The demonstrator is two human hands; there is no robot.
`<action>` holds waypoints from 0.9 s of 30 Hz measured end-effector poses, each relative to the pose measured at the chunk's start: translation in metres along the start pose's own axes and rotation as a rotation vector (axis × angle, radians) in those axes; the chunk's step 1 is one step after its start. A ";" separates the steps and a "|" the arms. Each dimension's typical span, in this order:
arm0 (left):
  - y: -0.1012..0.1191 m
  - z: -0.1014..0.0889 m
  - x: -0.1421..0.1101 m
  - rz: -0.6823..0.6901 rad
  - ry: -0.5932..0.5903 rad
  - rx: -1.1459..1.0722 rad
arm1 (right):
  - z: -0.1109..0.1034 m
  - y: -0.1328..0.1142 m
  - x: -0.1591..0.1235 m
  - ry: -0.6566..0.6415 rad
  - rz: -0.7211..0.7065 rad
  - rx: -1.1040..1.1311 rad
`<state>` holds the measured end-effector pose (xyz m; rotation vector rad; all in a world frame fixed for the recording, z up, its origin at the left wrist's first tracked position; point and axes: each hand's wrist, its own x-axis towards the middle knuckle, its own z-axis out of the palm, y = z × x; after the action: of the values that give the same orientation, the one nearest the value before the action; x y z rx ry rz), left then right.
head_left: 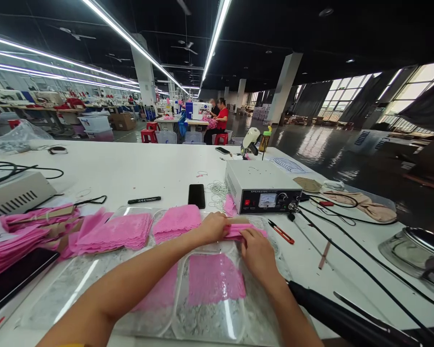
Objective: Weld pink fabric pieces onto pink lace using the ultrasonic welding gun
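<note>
A folded bundle of pink lace-edged fabric [243, 230] lies at the far right of the clear plastic sheets, with a tan strip along its top. My left hand [214, 226] is closed on the bundle's left end, and my right hand [257, 249] pinches its front edge near the right end. Left of my hands sit a stack of pink fabric pieces [177, 220] and another pink stack [125, 230]. A pink piece [217, 279] shows under the clear plastic sheet [208, 327] below my wrists. My left forearm covers part of the sheets.
Behind my hands stands a grey control box [262, 185] with cables. Orange-handled thread snips [282, 232] lie to the right; a black handheld tool [321, 308] is beside my right forearm. A phone [196, 195], a marker [144, 199] and a glass jar [419, 255] are around. Two people sit far off.
</note>
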<state>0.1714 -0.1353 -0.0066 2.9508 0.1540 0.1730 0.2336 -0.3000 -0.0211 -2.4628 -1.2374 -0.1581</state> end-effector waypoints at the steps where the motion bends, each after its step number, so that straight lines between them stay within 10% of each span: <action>1: -0.001 0.001 0.001 -0.010 -0.028 0.012 | 0.003 0.002 0.001 -0.012 -0.001 0.000; 15: -0.017 0.022 0.020 -0.194 0.001 0.064 | 0.016 0.004 0.001 -0.026 -0.002 -0.031; 27: -0.025 0.012 0.007 0.202 0.105 0.076 | 0.018 0.005 0.004 0.033 -0.025 0.023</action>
<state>0.1772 -0.1123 -0.0228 3.0302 -0.1278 0.3575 0.2382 -0.2930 -0.0377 -2.4160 -1.2491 -0.1897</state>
